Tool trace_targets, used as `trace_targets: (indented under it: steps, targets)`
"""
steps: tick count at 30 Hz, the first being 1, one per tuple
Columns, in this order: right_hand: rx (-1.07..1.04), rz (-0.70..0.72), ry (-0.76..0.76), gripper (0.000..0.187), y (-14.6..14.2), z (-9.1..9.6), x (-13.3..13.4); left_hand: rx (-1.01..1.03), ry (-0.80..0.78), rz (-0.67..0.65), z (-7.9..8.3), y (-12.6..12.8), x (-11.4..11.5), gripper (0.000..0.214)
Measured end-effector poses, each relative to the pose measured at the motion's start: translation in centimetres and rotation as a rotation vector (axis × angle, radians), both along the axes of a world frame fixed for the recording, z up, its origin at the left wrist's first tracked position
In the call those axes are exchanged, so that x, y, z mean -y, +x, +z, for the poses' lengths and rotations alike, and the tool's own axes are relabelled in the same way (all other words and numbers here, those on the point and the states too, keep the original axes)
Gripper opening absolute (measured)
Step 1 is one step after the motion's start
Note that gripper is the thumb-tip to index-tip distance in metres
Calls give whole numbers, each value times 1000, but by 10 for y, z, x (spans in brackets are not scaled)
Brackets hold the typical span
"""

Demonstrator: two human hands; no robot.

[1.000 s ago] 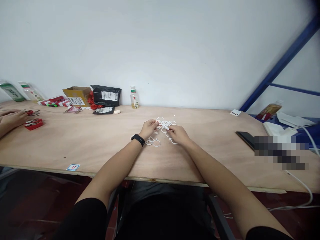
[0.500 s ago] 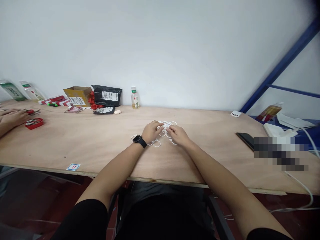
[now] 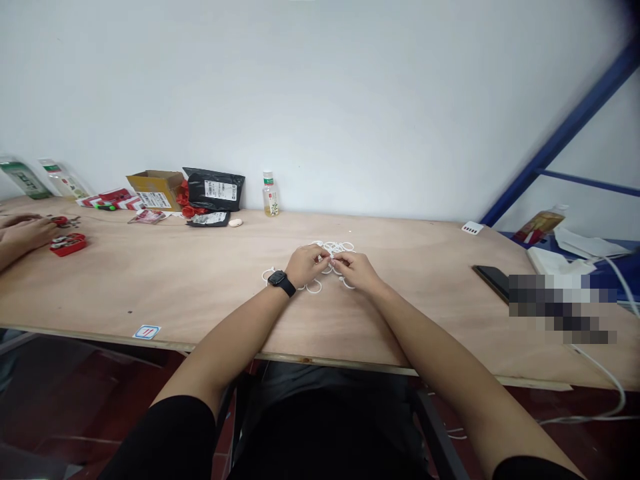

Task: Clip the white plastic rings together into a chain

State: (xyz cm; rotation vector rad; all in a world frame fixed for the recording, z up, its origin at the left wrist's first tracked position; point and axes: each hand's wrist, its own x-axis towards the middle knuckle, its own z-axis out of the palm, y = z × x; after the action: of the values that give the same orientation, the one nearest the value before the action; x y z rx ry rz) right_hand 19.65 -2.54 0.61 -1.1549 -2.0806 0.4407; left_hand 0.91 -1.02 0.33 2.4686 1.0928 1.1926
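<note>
White rings [image 3: 333, 247] lie in a loose heap around the middle of the wooden tabletop [image 3: 200, 287], with a few single ones nearer its front edge. At the heap, the left hand [image 3: 305, 265] and right hand [image 3: 357, 269] meet, fingertips of both pinching a small white piece [image 3: 331, 257]; whether it is a whole ring, I cannot tell. A bottle [image 3: 271, 198] stands by the back edge.
</note>
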Motion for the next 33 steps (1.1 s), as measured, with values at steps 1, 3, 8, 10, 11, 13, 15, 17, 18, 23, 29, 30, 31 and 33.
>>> trace_targets:
  steps: [1, 3, 8, 10, 11, 13, 15, 17, 18, 23, 29, 30, 31, 33]
  targets:
    - [-58, -36, -21, 25, 0, -1, 0, -1, 5, -6, 0, 0, 0, 15]
    - [-159, -81, -39, 26, -1, -4, -1, -6, 21, -17, 1, 0, 1, 16]
    - [-214, -72, 31, 22, -1, -8, -2, -10, 66, -48, 0, 0, 0, 18]
    - [-207, -70, 56, 22, 0, -8, -2, -3, 79, -57, 0, 1, 0, 19]
    - [-204, -71, 65, 22, 0, -8, -2, -2, 85, -57, 0, 2, 1, 19]
    - [-204, -80, 82, 22, 0, -9, 0, -6, 96, -46, 0, 3, 1, 19]
    - [-198, -91, 101, 22, -2, -9, 1, -19, 106, -28, 0, 5, 2, 19]
    - [-201, -102, 106, 22, -3, -9, 3, -33, 114, -14, 1, 5, 3, 19]
    - [-213, -107, 98, 22, -4, -9, 3, -38, 116, -11, 2, 5, 4, 19]
    - [-280, -122, 28, 21, -3, -4, 2, -47, 102, 4, 6, 1, 0, 20]
    - [-51, 12, 12, 11, 6, -1, 1, -206, -38, 207, 0, -16, -15, 20]
    - [12, 52, 5, 9, 6, -1, 3, -244, -72, 243, -2, -19, -17, 20]
    - [72, 91, -14, 7, 5, 0, 4, -278, -102, 272, -3, -21, -19, 20]
    - [168, 158, -73, 8, 1, 1, 8, -329, -149, 316, -3, -25, -22, 21]
